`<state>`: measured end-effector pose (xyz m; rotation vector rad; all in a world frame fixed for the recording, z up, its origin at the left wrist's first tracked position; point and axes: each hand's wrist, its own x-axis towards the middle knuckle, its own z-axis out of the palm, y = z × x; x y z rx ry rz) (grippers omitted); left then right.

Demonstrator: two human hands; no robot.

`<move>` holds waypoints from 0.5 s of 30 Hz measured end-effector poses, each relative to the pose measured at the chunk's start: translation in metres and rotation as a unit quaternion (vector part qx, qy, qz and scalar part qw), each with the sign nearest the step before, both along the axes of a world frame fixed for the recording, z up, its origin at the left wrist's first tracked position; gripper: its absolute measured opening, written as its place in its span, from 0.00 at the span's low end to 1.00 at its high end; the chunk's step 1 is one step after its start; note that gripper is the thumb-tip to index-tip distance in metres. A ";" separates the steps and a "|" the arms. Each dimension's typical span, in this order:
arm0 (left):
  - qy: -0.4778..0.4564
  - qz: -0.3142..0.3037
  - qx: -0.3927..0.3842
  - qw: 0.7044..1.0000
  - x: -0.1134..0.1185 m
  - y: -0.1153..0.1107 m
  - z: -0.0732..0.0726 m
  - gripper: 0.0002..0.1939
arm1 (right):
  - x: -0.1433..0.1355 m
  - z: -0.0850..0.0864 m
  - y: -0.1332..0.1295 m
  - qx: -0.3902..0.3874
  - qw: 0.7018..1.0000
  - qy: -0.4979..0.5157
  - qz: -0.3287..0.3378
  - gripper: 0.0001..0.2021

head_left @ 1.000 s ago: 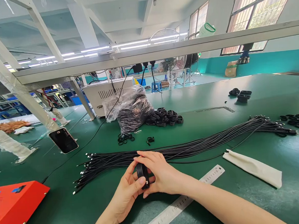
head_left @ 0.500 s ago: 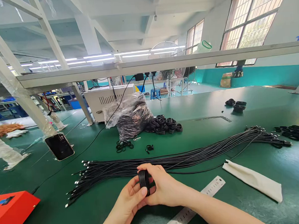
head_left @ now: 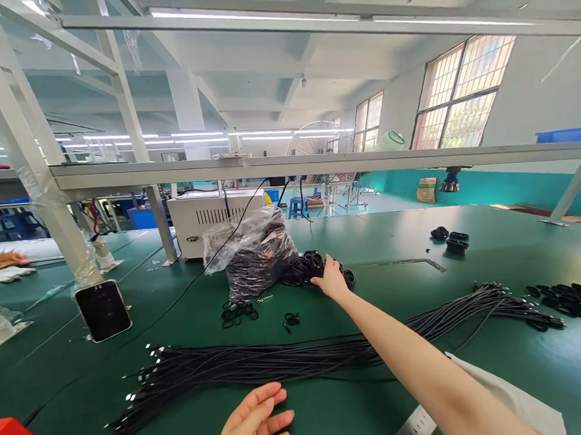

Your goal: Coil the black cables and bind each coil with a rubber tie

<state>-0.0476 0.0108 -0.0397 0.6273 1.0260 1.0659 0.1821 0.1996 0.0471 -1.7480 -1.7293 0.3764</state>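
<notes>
Right hand (head_left: 332, 280) at the far-centre pile of round black coiled cables (head_left: 301, 270), grip indiscernible; left hand (head_left: 258, 421) near, fingers spread, empty. Coils probably light, springy; best pinched across the wound strands.

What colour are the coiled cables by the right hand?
Coiled cables: black, best seen in the head view.

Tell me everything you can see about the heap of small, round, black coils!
This heap of small, round, black coils looks like plastic or rubber. Its loops lie jumbled together on the smooth green tabletop. At its left is a crinkly, clear plastic bag of dark things; I can't tell whether they touch. The person's bare right hand is over the heap's right part, hiding some coils; whether it grips any is unclear.
</notes>
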 end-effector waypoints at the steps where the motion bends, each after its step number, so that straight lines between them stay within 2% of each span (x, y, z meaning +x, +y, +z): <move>1: 0.001 0.005 0.001 1.000 0.000 0.000 0.000 0.18 | -0.003 -0.005 -0.008 0.007 1.000 -0.011 0.018 0.28; 3: 0.007 0.016 0.008 1.000 0.000 0.000 0.002 0.18 | -0.009 -0.019 -0.035 0.020 0.996 -0.035 0.082 0.19; 5: 0.019 0.032 0.021 0.999 0.000 0.000 0.004 0.18 | -0.014 -0.034 -0.071 0.027 0.982 -0.062 0.177 0.10; 7: 0.041 0.057 0.038 0.997 -0.001 0.002 0.005 0.18 | -0.014 -0.048 -0.106 0.038 0.963 -0.085 0.251 0.09; 9: 0.085 0.088 0.066 0.990 -0.003 0.006 0.005 0.18 | -0.009 -0.061 -0.133 0.067 0.944 -0.120 0.300 0.15; 11: 0.162 0.109 0.126 0.973 -0.008 0.011 0.004 0.19 | -0.002 -0.071 -0.148 0.142 0.914 -0.203 0.322 0.16; 13: 0.294 0.100 0.228 0.923 -0.013 0.016 0.004 0.20 | 0.003 -0.078 -0.151 0.204 0.889 -0.269 0.310 0.13; 15: 0.338 0.097 0.258 0.900 -0.018 0.019 0.005 0.19 | 0.004 -0.081 -0.148 0.230 0.884 -0.291 0.285 0.12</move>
